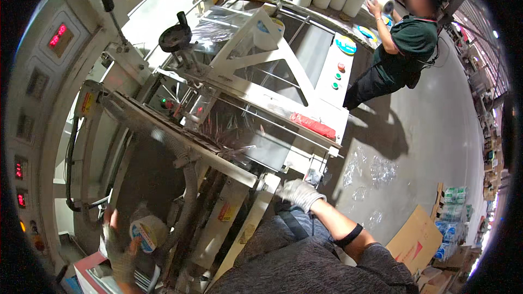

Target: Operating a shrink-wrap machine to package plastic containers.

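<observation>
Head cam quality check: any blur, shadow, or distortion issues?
Head view: strong fisheye bend and a black rim at the edges; left hand with its tape roll is motion-blurred in shade; right hand is sharp; a hard shadow lies on the floor.

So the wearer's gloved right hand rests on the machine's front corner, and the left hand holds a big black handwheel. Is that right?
Not quite. In the head view the left hand holds a white roll with a coloured label; the black handwheel sits untouched atop the machine. The gloved right hand is at the front corner.
</observation>
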The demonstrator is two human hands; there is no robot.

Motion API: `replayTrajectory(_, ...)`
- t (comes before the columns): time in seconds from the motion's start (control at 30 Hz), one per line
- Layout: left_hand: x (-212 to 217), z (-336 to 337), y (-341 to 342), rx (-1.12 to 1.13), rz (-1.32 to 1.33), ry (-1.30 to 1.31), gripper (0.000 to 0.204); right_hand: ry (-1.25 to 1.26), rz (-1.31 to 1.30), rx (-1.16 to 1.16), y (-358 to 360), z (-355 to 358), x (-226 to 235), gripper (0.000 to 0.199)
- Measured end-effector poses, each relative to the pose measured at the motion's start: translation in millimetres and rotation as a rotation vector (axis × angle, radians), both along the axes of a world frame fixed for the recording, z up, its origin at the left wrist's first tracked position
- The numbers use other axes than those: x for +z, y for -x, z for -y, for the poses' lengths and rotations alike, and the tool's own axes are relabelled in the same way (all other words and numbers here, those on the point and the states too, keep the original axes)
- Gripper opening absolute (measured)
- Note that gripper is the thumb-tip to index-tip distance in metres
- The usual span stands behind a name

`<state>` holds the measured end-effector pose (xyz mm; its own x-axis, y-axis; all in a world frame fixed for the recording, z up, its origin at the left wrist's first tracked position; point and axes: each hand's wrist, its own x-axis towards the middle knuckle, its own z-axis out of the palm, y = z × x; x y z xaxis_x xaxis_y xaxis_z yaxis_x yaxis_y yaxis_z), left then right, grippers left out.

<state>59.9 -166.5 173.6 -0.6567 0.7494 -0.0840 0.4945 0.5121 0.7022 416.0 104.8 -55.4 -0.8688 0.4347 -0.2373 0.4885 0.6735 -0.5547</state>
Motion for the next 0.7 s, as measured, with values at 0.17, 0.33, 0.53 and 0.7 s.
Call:
replayTrajectory(0.17, 25, -11, -87, -0.231, 0.018, -0.228, 0.053, 0.434, 0.151, -0.322, 33, 37, 42, 0.056)
replayTrajectory(0.33, 13, -55, -130, -0.436, 0.001, -0.108, 0.049, 0.382, 0.278, -0.388, 33, 32, 50, 0.054)
replayTrajectory(0.53, 18, -66, -135, -0.587, -0.135, -0.083, 0.050, 0.404, 0.246, -0.384, 32, 37, 39, 0.052)
replayTrajectory(0.7, 14, -74, -136, -0.609, -0.145, -0.079, 0.050, 0.453, 0.219, -0.427, 33, 41, 45, 0.053)
